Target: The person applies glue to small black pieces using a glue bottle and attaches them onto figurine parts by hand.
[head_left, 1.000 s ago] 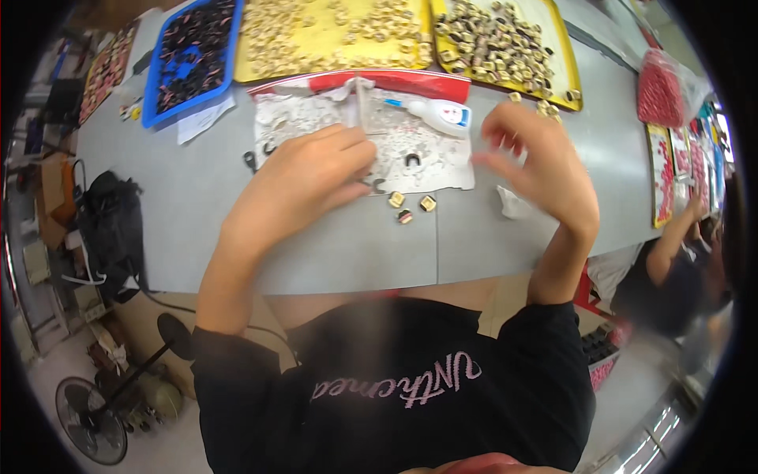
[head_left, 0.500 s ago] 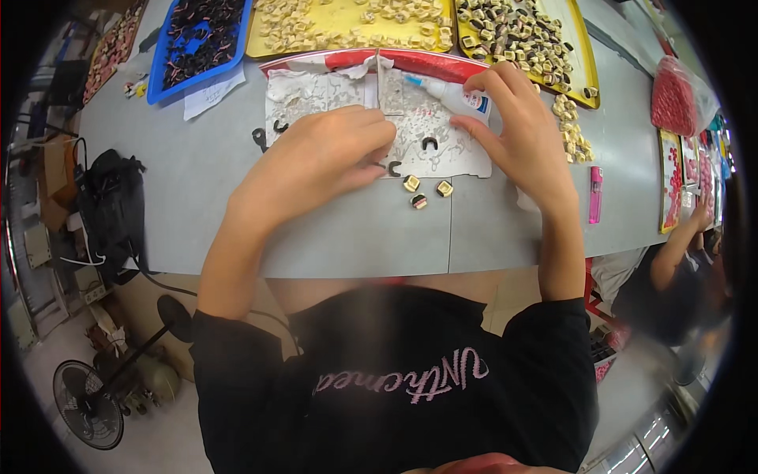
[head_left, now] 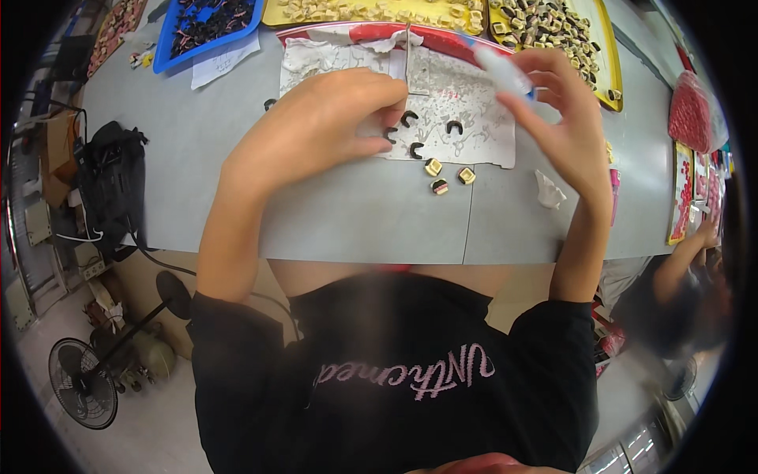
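Note:
My right hand (head_left: 564, 107) holds a white squeeze bottle (head_left: 499, 69) with a bluish tip, tilted above the right part of a stained white sheet (head_left: 482, 134). The bottle is smeared by motion. My left hand (head_left: 335, 114) is curled low over the sheet, thumb toward the fingers. A dark bit shows by its fingertips, too hidden to identify. Beside them lie small black C-shaped pieces: one piece (head_left: 409, 118), a second piece (head_left: 416, 150) and a third piece (head_left: 454, 127). Small cream blocks (head_left: 433, 167) with dark parts sit just off the sheet's near edge.
Behind the sheet stand a blue tray (head_left: 164, 57) of dark pieces, a yellow tray (head_left: 272, 16) of cream blocks and another yellow tray (head_left: 610, 79) of cream-and-black blocks. Crumpled paper (head_left: 550, 190) lies near my right forearm. Another person's arm (head_left: 683, 257) shows far right.
The whole view has shifted. My right hand has moved up and right with the bottle. My left hand has drawn back slightly, uncovering a black C-shaped piece.

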### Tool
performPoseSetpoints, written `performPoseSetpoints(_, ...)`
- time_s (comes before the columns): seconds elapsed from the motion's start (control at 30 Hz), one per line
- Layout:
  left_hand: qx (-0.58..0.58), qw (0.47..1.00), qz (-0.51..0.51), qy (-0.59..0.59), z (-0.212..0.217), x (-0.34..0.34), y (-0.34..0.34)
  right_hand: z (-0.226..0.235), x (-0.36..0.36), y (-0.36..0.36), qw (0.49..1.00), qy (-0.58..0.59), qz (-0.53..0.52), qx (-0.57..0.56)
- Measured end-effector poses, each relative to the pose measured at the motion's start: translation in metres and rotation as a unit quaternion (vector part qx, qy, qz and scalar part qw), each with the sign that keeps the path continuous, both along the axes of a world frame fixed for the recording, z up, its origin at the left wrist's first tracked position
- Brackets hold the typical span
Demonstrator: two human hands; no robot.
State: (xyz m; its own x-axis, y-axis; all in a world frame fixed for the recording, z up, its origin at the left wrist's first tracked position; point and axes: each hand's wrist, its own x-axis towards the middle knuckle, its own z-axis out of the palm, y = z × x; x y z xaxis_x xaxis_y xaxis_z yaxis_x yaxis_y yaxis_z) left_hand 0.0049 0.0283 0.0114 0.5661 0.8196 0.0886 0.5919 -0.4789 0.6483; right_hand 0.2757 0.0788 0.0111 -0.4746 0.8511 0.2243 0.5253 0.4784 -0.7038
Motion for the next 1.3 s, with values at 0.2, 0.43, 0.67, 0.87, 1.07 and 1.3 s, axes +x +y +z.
performPoseSetpoints(0.2, -0.003, 1.000, 0.009, -0.007, -0.002, 0.000, 0.000, 0.005, 0.007, 0.003, 0.882, 0.417, 0.053, -0.212)
performPoseSetpoints(0.43, -0.005, 1.000, 0.011, -0.013, -0.005, -0.001, 0.002, -0.006, -0.008, 0.001, 0.834, 0.481, -0.011, -0.269)
performPoseSetpoints(0.67, -0.025, 0.999, 0.023, -0.035, -0.006, -0.002, 0.004, -0.017, -0.033, -0.012, 0.888, 0.389, 0.031, -0.245)
performPoseSetpoints(0.87, -0.038, 0.998, 0.037, -0.033, -0.007, -0.002, 0.004, -0.029, -0.039, -0.018, 0.910, 0.344, 0.057, -0.223)
performPoseSetpoints(1.07, -0.049, 0.997, 0.038, -0.055, -0.005, 0.003, 0.004, -0.030, -0.043, -0.023, 0.933, 0.298, 0.055, -0.195)
performPoseSetpoints(1.3, -0.054, 0.996, 0.042, -0.051, 0.001, 0.003, 0.005, -0.030, -0.048, -0.027, 0.941, 0.275, 0.073, -0.182)
